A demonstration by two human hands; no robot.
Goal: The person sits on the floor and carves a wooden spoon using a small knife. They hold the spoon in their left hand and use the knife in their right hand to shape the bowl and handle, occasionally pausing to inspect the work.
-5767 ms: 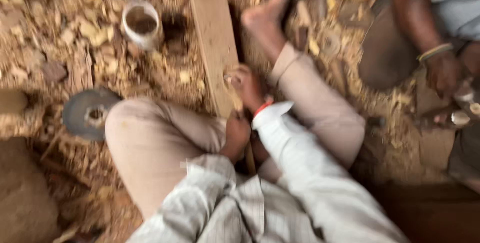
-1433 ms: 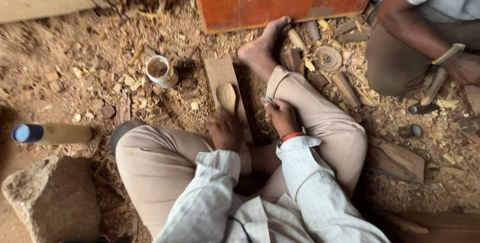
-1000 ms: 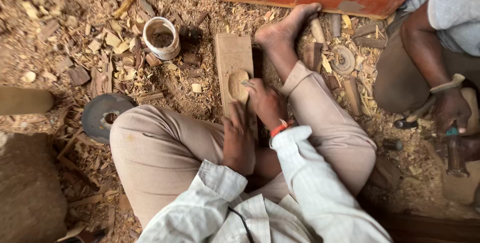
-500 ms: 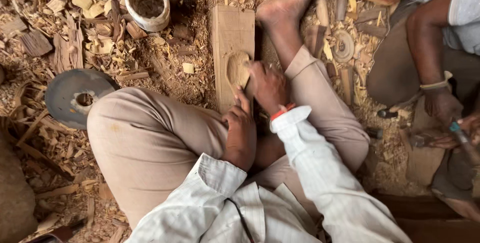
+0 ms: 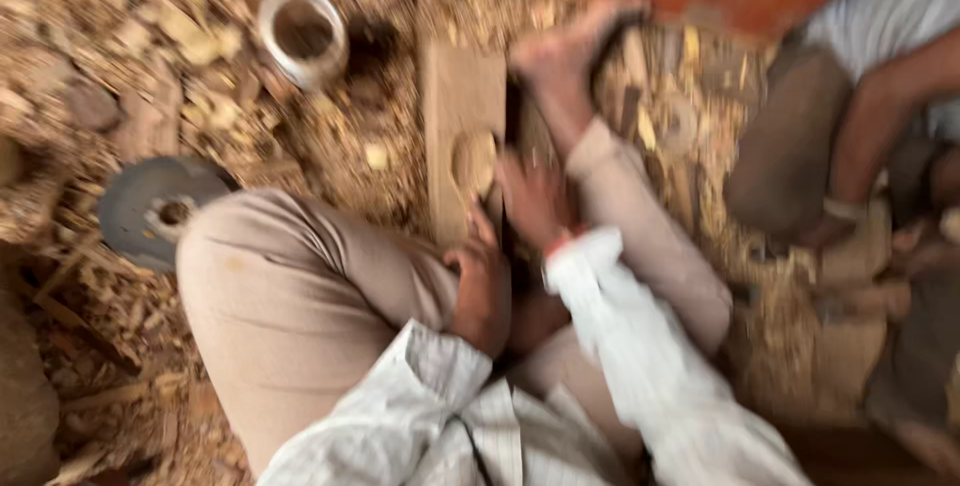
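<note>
A: Wooden board (image 5: 455, 116) lies flat on the chip-strewn floor (image 5: 90, 26), a shallow hollow carved in it, just beside the bare foot (image 5: 560, 56).

B: Right hand (image 5: 535, 201) rests at the hollow, left hand (image 5: 485, 281) at the near end. Grip? Too blurred, I cannot tell.

A: Tin cup (image 5: 302, 34) stands nearby.

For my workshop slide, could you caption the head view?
Seated on wood chips, both hands rest at a wooden block with a carved hollow.
</note>
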